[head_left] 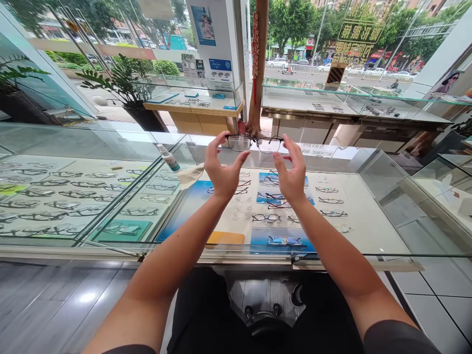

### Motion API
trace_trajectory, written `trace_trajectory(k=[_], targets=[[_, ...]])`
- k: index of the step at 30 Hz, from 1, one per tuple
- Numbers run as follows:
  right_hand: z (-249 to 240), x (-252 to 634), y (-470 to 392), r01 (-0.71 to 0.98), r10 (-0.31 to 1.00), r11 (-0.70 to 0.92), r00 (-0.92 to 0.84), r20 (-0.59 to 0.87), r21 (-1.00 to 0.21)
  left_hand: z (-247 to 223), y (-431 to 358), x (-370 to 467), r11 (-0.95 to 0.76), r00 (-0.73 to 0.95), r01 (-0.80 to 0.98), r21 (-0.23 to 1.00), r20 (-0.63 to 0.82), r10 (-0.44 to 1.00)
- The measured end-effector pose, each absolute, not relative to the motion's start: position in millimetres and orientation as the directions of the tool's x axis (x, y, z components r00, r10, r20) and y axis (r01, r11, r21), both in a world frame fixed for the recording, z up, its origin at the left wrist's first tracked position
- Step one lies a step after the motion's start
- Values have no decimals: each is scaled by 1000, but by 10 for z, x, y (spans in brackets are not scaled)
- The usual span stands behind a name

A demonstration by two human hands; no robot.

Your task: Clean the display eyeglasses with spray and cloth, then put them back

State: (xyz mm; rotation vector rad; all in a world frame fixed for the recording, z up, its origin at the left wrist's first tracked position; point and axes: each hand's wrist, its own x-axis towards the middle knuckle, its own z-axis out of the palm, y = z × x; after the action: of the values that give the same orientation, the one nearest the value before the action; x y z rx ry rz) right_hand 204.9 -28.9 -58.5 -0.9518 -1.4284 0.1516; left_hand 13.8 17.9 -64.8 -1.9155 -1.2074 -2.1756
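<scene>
A pair of eyeglasses (pixel 254 142) with a dark upper rim and clear lenses is held up above the glass display case (pixel 372 216). My left hand (pixel 223 169) grips its left end between fingers and thumb. At the right end, my right hand (pixel 291 172) has its fingers closed on the frame, thumb below the lens. Left of my left hand, a cream cleaning cloth (pixel 191 176) lies on the glass top beside a spray bottle (pixel 168 157) with a clear cap. Beneath the glass, rows of spectacles (pixel 266 218) rest on white and blue panels.
More spectacles (pixel 61 204) fill the case on the left. An orange-yellow case (pixel 225 238) lies under the glass near the front edge. Farther back stand other display counters (pixel 306 103), a wooden post (pixel 257 64) and a potted plant (pixel 134 93). My legs are close below the counter.
</scene>
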Motion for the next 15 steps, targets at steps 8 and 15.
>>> trace_trajectory(k=[8,15], targets=[[-672,2109,-145,304,701,598,249,668,-741,-614,120,150,-716,-223,503,484,873,433],[-652,2152,-95,230,719,559,344,604,-797,-619,164,197,-775,-204,336,535,845,494]])
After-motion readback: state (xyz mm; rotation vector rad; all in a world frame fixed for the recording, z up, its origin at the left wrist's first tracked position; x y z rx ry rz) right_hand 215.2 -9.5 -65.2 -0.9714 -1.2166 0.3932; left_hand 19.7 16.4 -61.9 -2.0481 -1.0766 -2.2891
